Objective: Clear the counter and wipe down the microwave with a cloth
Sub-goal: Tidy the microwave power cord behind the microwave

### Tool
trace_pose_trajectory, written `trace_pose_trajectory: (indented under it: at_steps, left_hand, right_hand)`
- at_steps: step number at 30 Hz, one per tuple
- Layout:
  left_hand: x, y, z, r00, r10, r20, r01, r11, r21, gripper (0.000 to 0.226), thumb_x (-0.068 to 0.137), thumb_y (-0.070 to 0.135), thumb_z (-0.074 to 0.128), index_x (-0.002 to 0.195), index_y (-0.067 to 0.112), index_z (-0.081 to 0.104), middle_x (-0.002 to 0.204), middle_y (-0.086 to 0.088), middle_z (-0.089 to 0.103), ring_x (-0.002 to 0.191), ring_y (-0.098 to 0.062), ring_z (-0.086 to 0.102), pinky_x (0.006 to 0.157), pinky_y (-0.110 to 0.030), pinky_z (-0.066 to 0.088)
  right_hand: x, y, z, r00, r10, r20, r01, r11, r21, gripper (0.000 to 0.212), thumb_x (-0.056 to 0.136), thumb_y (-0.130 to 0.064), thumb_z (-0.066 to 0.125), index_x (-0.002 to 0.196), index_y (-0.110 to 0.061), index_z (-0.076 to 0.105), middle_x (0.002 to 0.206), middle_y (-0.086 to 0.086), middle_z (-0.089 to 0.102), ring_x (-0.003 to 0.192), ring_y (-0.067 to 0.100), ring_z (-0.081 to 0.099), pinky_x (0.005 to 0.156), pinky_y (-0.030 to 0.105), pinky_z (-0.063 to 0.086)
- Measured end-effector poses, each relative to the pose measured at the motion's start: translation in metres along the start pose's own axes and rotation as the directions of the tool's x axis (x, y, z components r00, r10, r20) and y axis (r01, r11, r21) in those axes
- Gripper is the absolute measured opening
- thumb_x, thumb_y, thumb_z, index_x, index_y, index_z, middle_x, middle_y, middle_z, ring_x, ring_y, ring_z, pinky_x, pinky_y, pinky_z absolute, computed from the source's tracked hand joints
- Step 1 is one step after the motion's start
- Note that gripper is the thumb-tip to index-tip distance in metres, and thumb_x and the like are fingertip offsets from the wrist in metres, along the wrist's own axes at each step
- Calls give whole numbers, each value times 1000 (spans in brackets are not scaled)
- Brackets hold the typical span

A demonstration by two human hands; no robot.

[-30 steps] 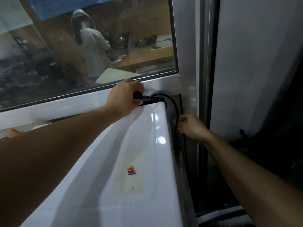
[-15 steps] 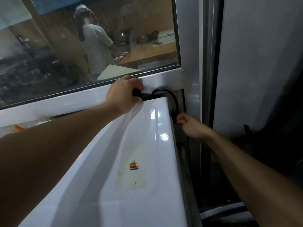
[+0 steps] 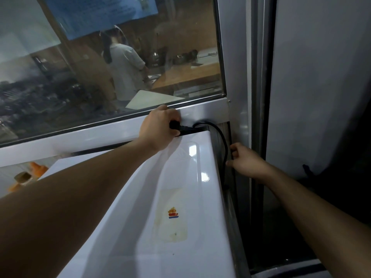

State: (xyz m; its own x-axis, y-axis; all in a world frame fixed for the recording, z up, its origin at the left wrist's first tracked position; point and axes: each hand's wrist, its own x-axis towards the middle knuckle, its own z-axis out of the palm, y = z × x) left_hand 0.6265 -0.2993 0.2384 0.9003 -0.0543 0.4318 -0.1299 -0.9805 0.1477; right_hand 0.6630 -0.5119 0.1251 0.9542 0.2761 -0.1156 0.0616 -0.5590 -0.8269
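Glossy white microwave (image 3: 180, 197) wedged below glass window's grey metal frame (image 3: 100, 135), hence reach over top; left hand (image 3: 158, 129) gripping black plug (image 3: 180, 128); right hand (image 3: 247, 163) pinching black power cord (image 3: 223, 145) at side gap, likely feeding slack.

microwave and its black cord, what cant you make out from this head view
- Plug: its far end sits inside the left hand.
- Black cord: its lower run drops behind the microwave edge.
- Microwave front: out of frame.
- Sticker: print too small.
- Right hand: fingertips hidden, touching the cord.
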Motion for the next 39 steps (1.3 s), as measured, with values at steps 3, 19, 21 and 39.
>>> trace_pose_trajectory:
  at_steps: [3, 19, 21, 39]
  left_hand:
    - [-1, -1, 1, 999, -27, -28, 27, 1000, -3, 23, 67, 7, 74, 84, 13, 61, 90, -4, 59, 80, -27, 56, 70, -39, 49]
    - [-11, -12, 3, 998, -70, 1, 68, 973, 220, 18, 85, 17, 65, 99, 27, 71, 96, -1, 70, 88, -28, 62, 77, -39, 54]
    - [-11, -13, 2, 997, -69, 18, 64, 975, 213, 19, 84, 17, 64, 99, 28, 70, 97, 0, 70, 89, -28, 62, 76, -39, 54]
    - [-26, -1, -14, 997, -55, 46, 44, 975, 216, 24, 86, 18, 63, 109, 24, 64, 111, 2, 64, 100, -26, 58, 77, -40, 53]
  right_hand:
    - [-3, -7, -6, 998, -37, -45, 35, 998, -43, 54, 90, -16, 58, 139, -12, 36, 133, 11, 50, 114, 24, 51, 87, 25, 40]
    - [-13, -21, -8, 998, -45, -48, 43, 998, -38, 72, 87, -21, 63, 147, -18, 24, 146, 9, 39, 129, 25, 43, 102, 33, 39]
    - [-15, -24, -7, 997, -53, -49, 51, 998, -38, 71, 87, -20, 63, 147, -17, 24, 145, 8, 40, 128, 25, 44, 98, 30, 39]
    - [-26, -32, -9, 996, -48, -69, 43, 997, -68, 74, 85, -22, 67, 146, -15, 25, 145, 10, 40, 129, 26, 43, 99, 29, 37]
